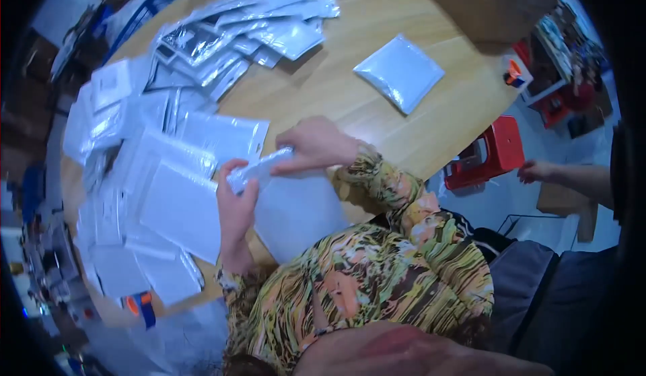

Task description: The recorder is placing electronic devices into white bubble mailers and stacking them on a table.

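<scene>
Both my hands work at a shiny clear plastic bag (261, 167) over the near part of the wooden table. My left hand (237, 197) pinches its left end between thumb and fingers. The fingers of my right hand (311, 146) close on its right end. Below them, a flat whitish sheet or packet (299, 211) lies toward my body; whether it is part of the bag I cannot tell. Left of my left hand is a large white flat packet (178, 208). Just beyond my hands lies another clear-wrapped packet (225, 135).
Many white packets (114, 120) cover the table's left side. A heap of glossy plastic-wrapped packets (242, 26) lies farther back. One packet (400, 73) sits apart on the right. A cardboard box (491, 6) stands at the far right. Beside a red stool (494, 150), another person's hand (535, 171) reaches in.
</scene>
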`<state>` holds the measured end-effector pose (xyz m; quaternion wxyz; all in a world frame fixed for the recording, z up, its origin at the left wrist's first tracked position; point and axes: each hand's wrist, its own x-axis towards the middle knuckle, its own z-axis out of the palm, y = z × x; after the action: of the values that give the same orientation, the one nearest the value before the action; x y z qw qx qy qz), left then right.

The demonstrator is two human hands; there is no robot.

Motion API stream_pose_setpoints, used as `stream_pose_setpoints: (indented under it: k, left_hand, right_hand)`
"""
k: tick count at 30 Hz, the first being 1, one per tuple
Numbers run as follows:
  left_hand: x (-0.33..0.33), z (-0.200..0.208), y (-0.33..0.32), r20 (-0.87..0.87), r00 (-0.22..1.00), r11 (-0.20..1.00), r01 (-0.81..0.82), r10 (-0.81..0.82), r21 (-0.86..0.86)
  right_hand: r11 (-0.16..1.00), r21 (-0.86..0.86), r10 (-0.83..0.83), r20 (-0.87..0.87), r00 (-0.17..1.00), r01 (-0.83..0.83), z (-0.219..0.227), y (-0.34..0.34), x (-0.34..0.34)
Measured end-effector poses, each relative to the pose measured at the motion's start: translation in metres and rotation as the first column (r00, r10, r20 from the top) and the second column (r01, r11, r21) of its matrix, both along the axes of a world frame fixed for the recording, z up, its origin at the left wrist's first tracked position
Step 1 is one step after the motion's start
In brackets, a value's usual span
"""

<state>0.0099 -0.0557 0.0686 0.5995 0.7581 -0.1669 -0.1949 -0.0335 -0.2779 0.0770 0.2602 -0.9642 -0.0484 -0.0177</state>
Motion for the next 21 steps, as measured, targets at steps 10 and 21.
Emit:
stream_pose_setpoints:
  k: [10, 21]
  left_hand:
    - [0.007, -0.018, 0.01, -0.249, 0.96, 0.918, 0.017, -0.125, -0.396]
    - [0.014, -0.046, 0.026, -0.451, 0.871, 0.79, -0.132, -0.196, -0.598]
  right_hand:
    - [0.806, 0.588, 0.135, -0.073, 0.988, -0.067, -0.005, -0.029, -0.013]
    - [0.599, 0.797, -0.065, -0.049, 0.997, 0.078, -0.013, -0.056, -0.039]
